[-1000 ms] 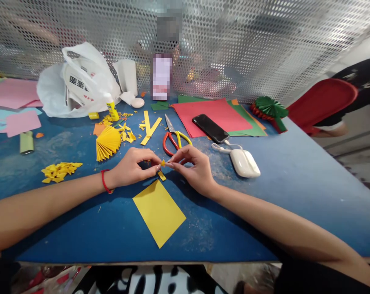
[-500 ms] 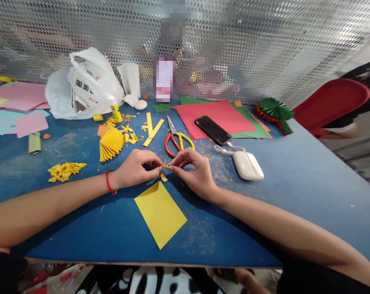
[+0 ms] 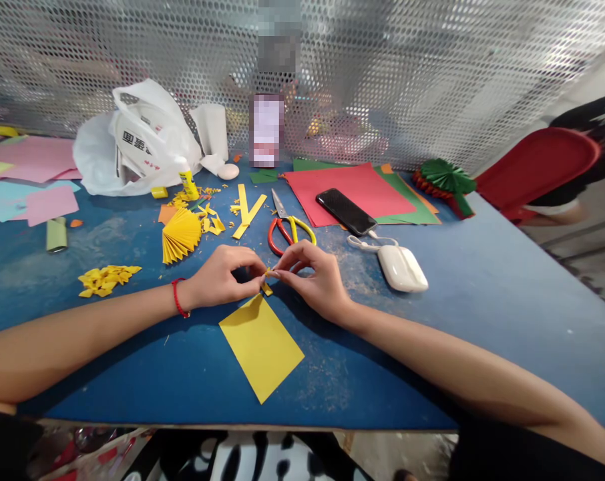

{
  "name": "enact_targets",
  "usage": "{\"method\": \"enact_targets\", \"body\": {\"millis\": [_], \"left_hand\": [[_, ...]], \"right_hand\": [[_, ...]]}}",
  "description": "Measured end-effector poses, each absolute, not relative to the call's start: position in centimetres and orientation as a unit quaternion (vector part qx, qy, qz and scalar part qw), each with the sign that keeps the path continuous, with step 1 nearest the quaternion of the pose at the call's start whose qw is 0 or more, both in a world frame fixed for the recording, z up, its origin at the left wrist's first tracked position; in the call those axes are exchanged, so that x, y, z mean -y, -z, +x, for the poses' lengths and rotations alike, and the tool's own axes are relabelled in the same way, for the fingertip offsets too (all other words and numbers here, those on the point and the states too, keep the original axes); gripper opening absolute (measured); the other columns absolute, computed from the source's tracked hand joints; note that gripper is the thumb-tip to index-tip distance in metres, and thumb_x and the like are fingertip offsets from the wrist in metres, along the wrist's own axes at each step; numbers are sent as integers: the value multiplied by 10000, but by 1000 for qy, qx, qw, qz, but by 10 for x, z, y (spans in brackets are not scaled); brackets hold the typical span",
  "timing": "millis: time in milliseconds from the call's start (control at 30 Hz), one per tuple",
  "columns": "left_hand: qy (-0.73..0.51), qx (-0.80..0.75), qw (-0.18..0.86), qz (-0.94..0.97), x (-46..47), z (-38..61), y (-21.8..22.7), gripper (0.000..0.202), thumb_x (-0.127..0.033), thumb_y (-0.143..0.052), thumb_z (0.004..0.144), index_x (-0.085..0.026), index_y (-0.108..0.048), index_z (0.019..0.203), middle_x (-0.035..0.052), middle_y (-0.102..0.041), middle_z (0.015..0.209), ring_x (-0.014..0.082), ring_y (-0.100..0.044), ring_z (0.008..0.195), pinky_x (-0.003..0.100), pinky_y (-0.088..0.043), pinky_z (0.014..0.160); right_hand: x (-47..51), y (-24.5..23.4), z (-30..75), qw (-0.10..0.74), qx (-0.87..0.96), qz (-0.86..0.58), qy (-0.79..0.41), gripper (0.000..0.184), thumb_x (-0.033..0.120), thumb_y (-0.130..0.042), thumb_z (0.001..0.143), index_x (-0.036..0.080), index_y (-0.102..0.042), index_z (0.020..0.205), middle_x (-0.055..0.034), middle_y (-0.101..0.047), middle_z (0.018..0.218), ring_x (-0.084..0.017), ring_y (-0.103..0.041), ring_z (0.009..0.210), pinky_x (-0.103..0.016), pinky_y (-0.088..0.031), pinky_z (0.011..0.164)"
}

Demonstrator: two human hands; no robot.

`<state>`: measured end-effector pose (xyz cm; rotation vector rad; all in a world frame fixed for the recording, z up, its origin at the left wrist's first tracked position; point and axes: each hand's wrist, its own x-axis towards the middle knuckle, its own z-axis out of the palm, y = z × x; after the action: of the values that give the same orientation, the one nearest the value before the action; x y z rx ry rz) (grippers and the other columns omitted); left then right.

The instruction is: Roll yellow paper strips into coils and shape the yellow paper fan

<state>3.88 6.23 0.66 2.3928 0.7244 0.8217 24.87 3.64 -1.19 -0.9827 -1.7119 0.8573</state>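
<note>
My left hand (image 3: 222, 275) and my right hand (image 3: 313, 279) meet fingertip to fingertip over the blue table (image 3: 483, 294). Both pinch one tiny folded yellow paper piece (image 3: 268, 272). A second small yellow scrap (image 3: 267, 289) lies just under it. A yellow paper sheet (image 3: 260, 346) lies flat in front of the hands, nearer to me. Red-and-yellow scissors (image 3: 285, 227) rest just beyond my right hand. A yellow pleated fan (image 3: 181, 234) and a pile of small folded yellow pieces (image 3: 105, 279) lie to the left.
A white earbud case (image 3: 401, 267) on a cable and a black phone (image 3: 345, 211) on red and green paper sheets (image 3: 352, 184) lie to the right. A glue stick (image 3: 187, 182), white plastic bag (image 3: 137, 143), yellow strips (image 3: 247, 207) and pink sheets (image 3: 37, 200) sit behind. A perforated metal screen (image 3: 433, 80) backs the table.
Both hands stay pinched on the tiny yellow piece and have sunk slightly toward the table. The view shifted a little.
</note>
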Motion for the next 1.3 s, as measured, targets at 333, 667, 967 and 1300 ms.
{"method": "enact_targets", "body": {"millis": [333,667,967,1300], "left_hand": [[-296,-278,300,863,-64,38,-7,88,-188,-650,844,-147,-709,795,20,-713,764,113,-621,672,206,-472,637],[-298,-285,334,848,-65,35,-7,87,-174,-647,830,-134,-711,789,11,-700,718,103,-614,640,186,-469,615],[-279,-283,361,843,-67,34,-6,96,-185,-642,821,-130,-719,800,28,-715,733,117,-630,650,200,-478,622],[-263,-287,382,838,-63,40,-2,276,-347,-707,866,-118,-701,712,19,-663,652,99,-563,594,193,-407,563]], "right_hand": [[-35,13,249,479,709,-393,-339,230,391,-770,826,213,-627,839,4,-705,770,-125,-678,686,-256,-556,611],[-42,12,251,416,732,-395,-368,184,384,-721,872,205,-707,912,-16,-727,843,-140,-677,759,-260,-534,654],[-43,12,253,397,746,-382,-374,176,353,-706,885,194,-691,813,-9,-700,801,-126,-628,722,-249,-483,645],[-41,7,254,386,788,-330,-347,181,339,-661,916,194,-679,808,-17,-685,779,-130,-615,708,-262,-494,675]]}}
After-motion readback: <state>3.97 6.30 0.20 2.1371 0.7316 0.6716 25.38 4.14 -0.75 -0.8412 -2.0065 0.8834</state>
